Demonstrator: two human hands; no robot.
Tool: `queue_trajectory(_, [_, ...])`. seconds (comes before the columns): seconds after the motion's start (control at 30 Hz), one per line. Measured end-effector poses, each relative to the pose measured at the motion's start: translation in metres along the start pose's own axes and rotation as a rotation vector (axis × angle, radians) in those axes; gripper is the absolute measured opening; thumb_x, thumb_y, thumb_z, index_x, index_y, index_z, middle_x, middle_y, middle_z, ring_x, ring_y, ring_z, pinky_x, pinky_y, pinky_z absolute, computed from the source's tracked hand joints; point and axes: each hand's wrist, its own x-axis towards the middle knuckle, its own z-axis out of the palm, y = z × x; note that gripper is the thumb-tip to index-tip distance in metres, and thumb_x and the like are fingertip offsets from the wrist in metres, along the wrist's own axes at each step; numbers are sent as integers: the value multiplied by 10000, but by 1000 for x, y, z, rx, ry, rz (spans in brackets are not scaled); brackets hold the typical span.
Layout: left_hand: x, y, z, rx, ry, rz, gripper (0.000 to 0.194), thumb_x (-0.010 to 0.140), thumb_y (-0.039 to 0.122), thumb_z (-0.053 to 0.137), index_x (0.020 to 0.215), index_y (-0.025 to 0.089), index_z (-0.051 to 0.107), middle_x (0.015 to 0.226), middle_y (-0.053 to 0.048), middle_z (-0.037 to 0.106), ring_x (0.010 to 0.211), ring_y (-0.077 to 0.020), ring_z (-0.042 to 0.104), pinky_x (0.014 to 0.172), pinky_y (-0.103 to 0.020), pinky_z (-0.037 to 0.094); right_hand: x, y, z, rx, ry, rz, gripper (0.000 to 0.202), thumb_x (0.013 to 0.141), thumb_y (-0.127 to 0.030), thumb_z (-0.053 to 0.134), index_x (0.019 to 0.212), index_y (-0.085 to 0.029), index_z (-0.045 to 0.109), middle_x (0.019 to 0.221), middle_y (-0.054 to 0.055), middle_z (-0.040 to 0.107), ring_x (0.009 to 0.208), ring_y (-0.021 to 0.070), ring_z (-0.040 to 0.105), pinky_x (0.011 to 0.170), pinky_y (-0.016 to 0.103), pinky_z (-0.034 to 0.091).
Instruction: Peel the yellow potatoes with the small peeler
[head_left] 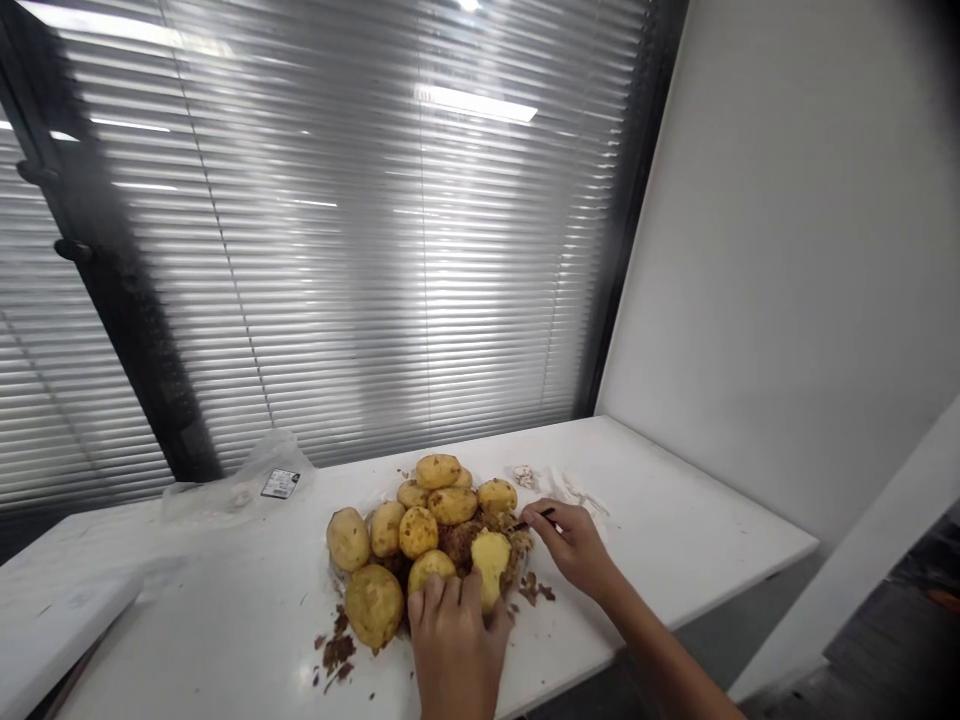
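My left hand [456,625] is closed around a pale yellow potato [491,558] with its skin off, at the near right of the pile. My right hand [574,540] pinches a thin dark-handled tool [546,514], just right of that potato; its working end is too small to make out. Beyond and left of my hands lie several potatoes [438,471] with brown patches of skin. A larger, darker yellow potato [373,606] rests beside my left hand. Brown peelings [459,545] lie heaped among them on what looks like clear plastic.
Loose peel scraps [337,648] dot the white table [240,600]. A clear plastic bag [244,485] with a label lies at the back left. Crumpled white tissue [574,492] is at the back right. Window blinds [360,250] and a wall [772,250] border the table.
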Motion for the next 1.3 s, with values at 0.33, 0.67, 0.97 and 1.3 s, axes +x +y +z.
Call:
queue_trajectory(0.33, [0,-1,-1,7,-13,10,134,779,211,651,911,209,671,750,-12,642,846,-258,550,837,-398,348,2,4,3,27,-55,-43,377,982,-423,477,779,-179,679,735,72,695,691,199,645,649,285,480])
queue_trajectory(0.67, [0,-1,-1,2,-17,7,129,785,212,647,912,219,668,748,-5,640,837,-257,550,817,-400,344,5,-3,2,-44,-60,-68,391,991,-426,449,762,-186,657,716,69,682,673,196,635,631,279,464])
queue_trajectory(0.97, [1,-1,-1,13,-14,7,150,761,202,666,911,214,670,732,0,628,814,-249,540,804,-394,338,11,-7,2,-104,-112,-146,403,1012,-390,417,753,-182,646,717,74,673,696,203,630,645,286,457])
queue_trajectory(1.3, [-1,-1,1,-48,9,-24,145,737,202,686,879,228,667,727,10,626,802,-241,535,795,-391,340,12,-10,12,-140,-176,-234,340,1020,-308,396,780,-188,604,709,58,644,705,192,605,649,275,443])
